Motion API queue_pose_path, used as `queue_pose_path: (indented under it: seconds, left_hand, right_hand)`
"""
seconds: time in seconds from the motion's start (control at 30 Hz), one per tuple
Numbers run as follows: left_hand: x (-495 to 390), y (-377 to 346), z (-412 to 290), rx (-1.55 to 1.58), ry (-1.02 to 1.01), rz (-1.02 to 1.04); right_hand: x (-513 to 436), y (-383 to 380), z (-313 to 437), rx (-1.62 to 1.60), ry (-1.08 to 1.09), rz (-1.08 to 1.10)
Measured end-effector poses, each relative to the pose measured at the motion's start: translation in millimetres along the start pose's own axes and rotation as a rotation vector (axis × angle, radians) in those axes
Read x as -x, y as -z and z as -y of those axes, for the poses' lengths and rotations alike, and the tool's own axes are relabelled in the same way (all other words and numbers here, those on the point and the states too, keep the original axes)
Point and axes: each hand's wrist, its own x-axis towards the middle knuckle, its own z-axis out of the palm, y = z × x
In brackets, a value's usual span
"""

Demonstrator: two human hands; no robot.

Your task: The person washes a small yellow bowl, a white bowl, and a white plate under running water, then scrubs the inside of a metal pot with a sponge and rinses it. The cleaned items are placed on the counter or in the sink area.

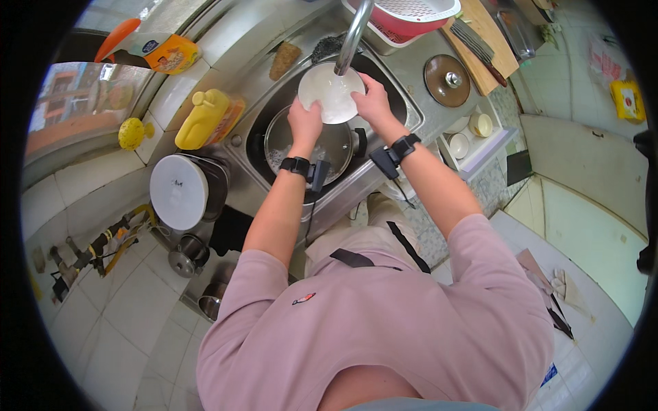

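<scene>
Both of my hands hold a white dish (pixel 329 97) by its rim, just under the metal faucet (pixel 354 38). My left hand (pixel 305 121) grips its lower left edge, thumb on the inner face. My right hand (pixel 371 101) grips the right edge, thumb also inside. Water appears to lie on the dish, though the stream is hard to make out. Below, in the sink (pixel 411 110), sits a large pan with a glass lid or watery surface (pixel 308 149); I cannot tell which. Its black side handle (pixel 361 142) points right. Bubbles show near my left wrist.
A brown scrubbing pad (pixel 284 60) and dark scourer (pixel 328 49) lie behind the sink. Left stand a yellow bottle (pixel 203 120) and a white-lidded bin (pixel 179 192). Right are a glass lid (pixel 446 81), a cleaver (pixel 473 43) on a wooden board (pixel 506 54), and an open drawer (pixel 486 149) with bowls.
</scene>
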Motion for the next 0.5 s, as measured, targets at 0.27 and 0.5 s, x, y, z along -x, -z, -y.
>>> queue_pose_path:
  seconds: [0.27,0.5]
  left_hand:
    - [11.9,-10.4,8.6,0.882,0.362,0.068]
    - [17.7,33.4,-6.0,0.513,0.276,0.185]
  right_hand:
    - [13.1,-51.2,-19.2,-0.126,-0.119,-0.155]
    - [-52.3,-22.2,15.0,-0.048,-0.141,0.423]
